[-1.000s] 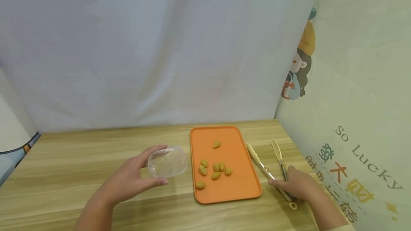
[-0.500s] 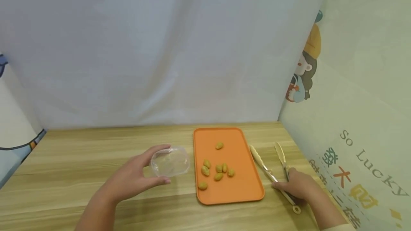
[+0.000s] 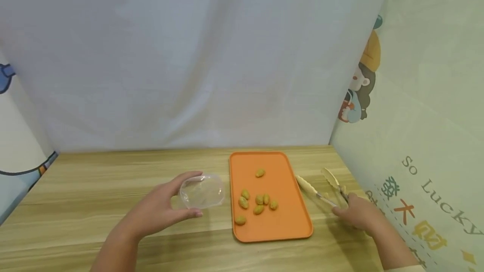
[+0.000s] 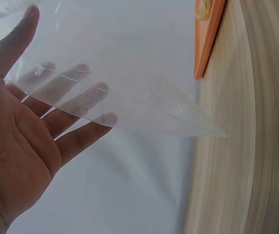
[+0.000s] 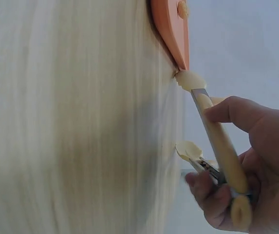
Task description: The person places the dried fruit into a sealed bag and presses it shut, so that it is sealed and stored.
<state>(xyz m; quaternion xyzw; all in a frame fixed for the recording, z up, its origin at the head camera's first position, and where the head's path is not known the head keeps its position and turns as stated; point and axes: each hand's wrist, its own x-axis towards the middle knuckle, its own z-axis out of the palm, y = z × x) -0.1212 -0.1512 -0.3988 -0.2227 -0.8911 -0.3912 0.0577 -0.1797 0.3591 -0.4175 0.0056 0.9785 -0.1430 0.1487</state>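
Note:
In the head view my left hand (image 3: 159,205) grips a clear plastic bag (image 3: 203,191) round its mouth, thumb on the near side and fingers on the far side. The mouth gapes, and the bag tapers to a pointed corner in the left wrist view, where the film (image 4: 144,97) overlaps my fingertips. My right hand (image 3: 359,212) holds metal tongs with pale scalloped tips (image 3: 306,184), right of the orange tray; their arms are spread. From the right wrist, the thumb lies along one arm of the tongs (image 5: 217,136) and fingers curl round the other.
Several yellow-brown, nut-like pieces (image 3: 259,199) lie on the orange tray (image 3: 291,221) between my hands. The wooden table (image 3: 113,171) ends at a grey-white cloth (image 3: 227,74) behind and a printed cloth (image 3: 427,116) at the right.
My right hand has drawn the tongs up at the handle end and tilted them, so their ringed end is now hidden in the head view. The left hand and bag keep their pose.

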